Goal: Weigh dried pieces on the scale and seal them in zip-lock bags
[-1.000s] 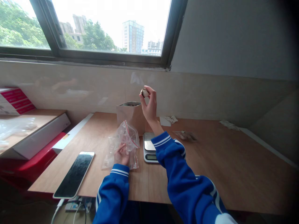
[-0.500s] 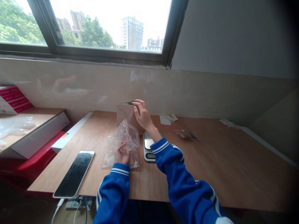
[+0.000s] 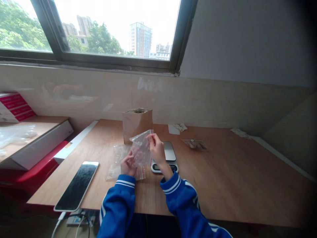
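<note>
A clear zip-lock bag (image 3: 141, 148) with a red seal line is held between my two hands. My left hand (image 3: 128, 164) grips its lower left side. The fingers of my right hand (image 3: 156, 148) pinch its sealing edge at the upper right. More clear zip bags (image 3: 116, 162) lie on the table beside and under my left hand. Behind the held bag stands an upright brown paper bag (image 3: 137, 124), its top open with something dark inside. A small digital scale (image 3: 170, 152) sits right behind my right hand, which covers part of it.
A phone (image 3: 77, 185) with a white cable lies at the table's left front. To the right of the scale is a filled clear bag (image 3: 195, 144). White paper (image 3: 173, 129) and a crumpled tissue lie near the wall. The window is above.
My right hand has left the paper bag's opening and come down to the zip bag, taking its edge. The zip bag has turned, its seal now toward the right.
</note>
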`<state>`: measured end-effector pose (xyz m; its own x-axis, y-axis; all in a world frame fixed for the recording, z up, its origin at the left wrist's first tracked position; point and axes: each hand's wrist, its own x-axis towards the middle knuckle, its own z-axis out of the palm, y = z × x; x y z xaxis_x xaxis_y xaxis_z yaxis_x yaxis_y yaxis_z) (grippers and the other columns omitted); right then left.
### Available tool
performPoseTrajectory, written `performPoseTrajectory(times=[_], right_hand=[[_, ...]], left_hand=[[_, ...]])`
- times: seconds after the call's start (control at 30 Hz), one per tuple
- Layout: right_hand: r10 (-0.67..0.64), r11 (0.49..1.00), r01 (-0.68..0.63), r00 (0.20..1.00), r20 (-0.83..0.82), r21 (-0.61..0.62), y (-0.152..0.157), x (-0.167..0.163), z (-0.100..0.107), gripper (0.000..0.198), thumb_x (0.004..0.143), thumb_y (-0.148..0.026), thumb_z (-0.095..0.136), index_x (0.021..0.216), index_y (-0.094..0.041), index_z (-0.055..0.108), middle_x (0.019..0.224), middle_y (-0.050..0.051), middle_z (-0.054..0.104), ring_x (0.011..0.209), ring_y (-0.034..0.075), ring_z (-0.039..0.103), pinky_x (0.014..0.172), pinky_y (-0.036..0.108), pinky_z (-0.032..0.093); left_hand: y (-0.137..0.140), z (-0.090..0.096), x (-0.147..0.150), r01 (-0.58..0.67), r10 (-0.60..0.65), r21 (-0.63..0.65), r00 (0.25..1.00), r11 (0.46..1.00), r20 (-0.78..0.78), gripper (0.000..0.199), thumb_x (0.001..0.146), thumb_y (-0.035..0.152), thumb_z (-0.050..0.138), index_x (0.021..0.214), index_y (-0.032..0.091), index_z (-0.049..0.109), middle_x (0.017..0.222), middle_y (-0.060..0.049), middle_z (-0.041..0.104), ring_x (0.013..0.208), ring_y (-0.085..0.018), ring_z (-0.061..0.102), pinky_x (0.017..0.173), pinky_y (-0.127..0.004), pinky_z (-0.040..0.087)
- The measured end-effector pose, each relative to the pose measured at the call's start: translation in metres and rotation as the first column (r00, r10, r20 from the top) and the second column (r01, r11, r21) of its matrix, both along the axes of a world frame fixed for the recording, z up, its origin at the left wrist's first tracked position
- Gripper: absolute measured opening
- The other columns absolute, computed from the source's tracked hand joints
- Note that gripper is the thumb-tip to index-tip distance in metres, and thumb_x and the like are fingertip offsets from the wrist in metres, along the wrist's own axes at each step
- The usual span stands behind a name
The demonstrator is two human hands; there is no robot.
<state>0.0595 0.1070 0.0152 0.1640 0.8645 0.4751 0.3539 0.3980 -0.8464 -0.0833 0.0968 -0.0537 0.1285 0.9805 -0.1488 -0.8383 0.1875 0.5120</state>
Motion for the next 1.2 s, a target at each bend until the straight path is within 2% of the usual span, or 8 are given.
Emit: performPoseTrajectory(times=[0.17, 0.27, 0.4, 0.57, 0.73, 1.0, 1.13, 1.2], right_hand=[[-0.229, 0.973, 0.23, 0.967, 0.112, 0.009, -0.037, 0.006, -0.021, 0.035, 0.097, -0.041, 0.027, 0.096, -0.02, 0.056, 0.068, 0.001, 0.064, 0.058, 0.016, 0.06, 0.056, 0.024, 0.041], [-0.222, 0.975, 0.223, 0.952, 0.212, 0.017, -0.049, 0.006, -0.027, 0.038, 0.098, -0.04, 0.025, 0.099, -0.019, 0.056, 0.077, 0.005, 0.068, 0.065, 0.018, 0.064, 0.059, 0.025, 0.043], [-0.207, 0.976, 0.213, 0.97, 0.13, -0.033, -0.059, -0.003, -0.029, 0.037, 0.097, -0.042, 0.025, 0.104, -0.019, 0.054, 0.093, 0.009, 0.07, 0.077, 0.021, 0.067, 0.066, 0.03, 0.048], [0.024, 0.982, -0.062, 0.977, -0.213, -0.178, -0.08, -0.019, -0.035, 0.044, 0.087, -0.052, 0.047, 0.117, -0.021, 0.042, 0.099, 0.009, 0.067, 0.068, 0.018, 0.067, 0.052, 0.026, 0.051], [0.199, 0.867, -0.397, 0.83, -0.522, -0.3, -0.089, -0.023, -0.044, 0.039, 0.081, -0.058, 0.053, 0.089, -0.021, 0.046, 0.064, -0.005, 0.058, 0.026, 0.005, 0.041, 0.021, 0.016, 0.027], [0.096, 0.924, -0.274, 0.842, -0.531, -0.267, -0.08, -0.007, -0.044, 0.037, 0.08, -0.056, 0.057, 0.083, -0.02, 0.047, 0.061, -0.007, 0.054, 0.026, 0.002, 0.038, 0.02, 0.013, 0.025], [0.095, 0.928, -0.267, 0.843, -0.529, -0.26, -0.075, -0.003, -0.047, 0.036, 0.08, -0.055, 0.057, 0.083, -0.021, 0.047, 0.06, -0.007, 0.053, 0.028, 0.003, 0.038, 0.021, 0.014, 0.028], [0.14, 0.905, -0.327, 0.833, -0.536, -0.271, -0.075, -0.002, -0.049, 0.039, 0.076, -0.057, 0.061, 0.083, -0.02, 0.049, 0.062, -0.006, 0.056, 0.027, 0.003, 0.039, 0.021, 0.015, 0.026]], left_hand=[[-0.011, 0.01, 0.007, 0.14, -0.068, 0.192, 0.938, 0.971, -0.341, 0.045, 0.077, 0.048, 0.056, 0.108, 0.015, 0.063, 0.095, -0.011, 0.07, 0.089, -0.025, 0.066, 0.077, -0.036, 0.051], [-0.018, 0.025, 0.016, 0.064, 0.127, 0.264, 0.753, 0.962, -0.645, 0.05, 0.078, 0.056, 0.055, 0.102, 0.013, 0.066, 0.088, -0.009, 0.07, 0.083, -0.022, 0.065, 0.075, -0.032, 0.05], [-0.024, 0.047, 0.023, -0.12, 0.371, 0.37, 0.556, 0.921, -0.744, 0.041, 0.076, 0.053, 0.059, 0.089, 0.015, 0.067, 0.089, -0.005, 0.068, 0.077, -0.016, 0.064, 0.071, -0.025, 0.049], [-0.031, 0.065, 0.021, -0.269, 0.457, 0.369, 0.509, 0.89, -0.73, 0.044, 0.078, 0.054, 0.056, 0.104, 0.018, 0.062, 0.09, -0.004, 0.065, 0.058, -0.011, 0.061, 0.05, -0.021, 0.047], [-0.036, 0.072, 0.014, -0.303, 0.511, 0.425, 0.32, 0.853, -0.798, 0.04, 0.079, 0.055, 0.055, 0.094, 0.018, 0.059, 0.074, 0.002, 0.061, 0.033, -0.004, 0.039, 0.031, -0.018, 0.029], [-0.037, 0.062, -0.006, -0.1, 0.312, 0.302, 0.479, 0.948, -0.821, 0.054, 0.076, 0.061, 0.053, 0.102, 0.015, 0.063, 0.087, -0.008, 0.067, 0.068, -0.014, 0.063, 0.055, -0.021, 0.049], [-0.051, 0.044, -0.007, 0.129, 0.007, 0.088, 0.527, 0.988, -0.85, 0.055, 0.062, 0.047, 0.074, 0.104, 0.016, 0.059, 0.072, -0.002, 0.063, 0.049, -0.012, 0.057, 0.042, -0.022, 0.044], [-0.059, 0.043, -0.009, 0.169, -0.017, 0.083, 0.521, 0.982, -0.854, 0.049, 0.064, 0.043, 0.074, 0.102, 0.015, 0.059, 0.059, 0.003, 0.057, 0.041, -0.009, 0.05, 0.038, -0.02, 0.038]])
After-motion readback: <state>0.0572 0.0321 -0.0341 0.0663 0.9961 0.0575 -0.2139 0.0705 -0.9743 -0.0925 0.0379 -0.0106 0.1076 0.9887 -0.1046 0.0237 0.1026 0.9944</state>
